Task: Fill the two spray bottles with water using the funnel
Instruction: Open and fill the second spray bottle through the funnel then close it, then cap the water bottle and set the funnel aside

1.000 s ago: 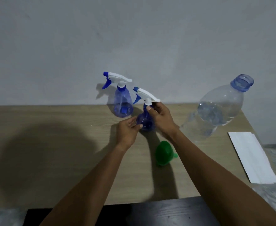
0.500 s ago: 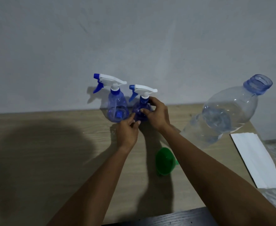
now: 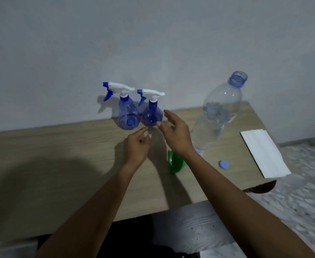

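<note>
We just released the dark-blue plastic spray bottle [image 3: 151,117] beside the paler plastic spray bottle [image 3: 128,116]; left hand [image 3: 136,147] and right hand [image 3: 176,134] loose, empty; uncapping likely next.

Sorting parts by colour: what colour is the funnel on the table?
The funnel is green; the head view shows it.

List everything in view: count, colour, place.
spray bottles: 2, translucent blue with white trigger heads, side by side at the table's back edge
water bottle: 1, clear with blue neck, uncapped, right of the spray bottles
cap: 1, light blue, on the table near the water bottle's base
funnel: 1, green, on the table, partly hidden
folded sheet: 1, white, table's right end
table: 1, light wood
left hand: open, holds nothing
right hand: open, holds nothing
</note>
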Demonstrator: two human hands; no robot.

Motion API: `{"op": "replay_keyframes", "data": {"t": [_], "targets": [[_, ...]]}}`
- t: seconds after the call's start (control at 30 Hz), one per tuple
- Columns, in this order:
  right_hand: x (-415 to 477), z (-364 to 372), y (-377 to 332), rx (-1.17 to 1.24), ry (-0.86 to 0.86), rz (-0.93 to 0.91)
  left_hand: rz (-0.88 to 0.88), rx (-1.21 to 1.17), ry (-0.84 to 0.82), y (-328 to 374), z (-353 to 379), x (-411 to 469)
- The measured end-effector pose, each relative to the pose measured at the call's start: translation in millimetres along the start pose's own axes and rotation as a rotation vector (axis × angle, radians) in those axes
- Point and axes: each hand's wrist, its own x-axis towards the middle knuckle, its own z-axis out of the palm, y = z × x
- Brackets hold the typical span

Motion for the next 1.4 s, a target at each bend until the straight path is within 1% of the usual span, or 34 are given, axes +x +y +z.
{"op": "replay_keyframes", "data": {"t": [0.1,0.17,0.23,0.3,0.37,0.43,0.47,0.53,0.67,0.8,0.9,1.0,1.1,1.2,1.3,1.4], "targets": [[-50,-33,12,-0.051,0.037,-0.127,0.063,-0.006,-0.021,13,11,-23],[-76,-58,32,-0.066,0.123,-0.162,0.12,0.0,-0.003,26,24,-36],[-89,-84,62,-0.079,0.225,-0.121,0.194,0.031,0.028,41,43,-48],[-90,-111,90,-0.134,0.251,-0.038,0.22,0.083,0.02,63,68,-59],[-83,-137,114,-0.219,0.172,0.068,0.205,0.112,0.006,85,93,-67],[-75,-162,136,-0.304,0.054,0.136,0.192,0.041,0.034,102,119,-75],[-72,-171,146,-0.343,0.0,0.142,0.185,-0.002,0.054,107,130,-78],[-67,-184,161,-0.401,-0.104,0.133,0.184,-0.046,0.12,112,148,-83],[-62,-199,177,-0.433,-0.264,0.106,0.148,-0.027,0.268,107,164,-85],[-58,-206,182,-0.438,-0.364,0.028,0.143,-0.022,0.295,109,165,-89],[-49,-214,167,-0.307,-0.369,-0.006,0.162,-0.019,0.268,116,161,-92],[-27,-228,131,-0.177,-0.329,-0.045,0.164,-0.031,0.234,122,152,-89],[3,-244,78,-0.037,-0.256,-0.11,0.154,-0.069,0.189,136,135,-81],[29,-262,14,0.05,-0.233,-0.238,0.201,-0.068,0.143,157,118,-70],[46,-275,-42,0.063,-0.281,-0.339,0.242,-0.051,0.08,180,104,-59],[58,-276,-78,-0.063,-0.37,-0.427,0.305,-0.028,0.0,195,92,-50]]}}
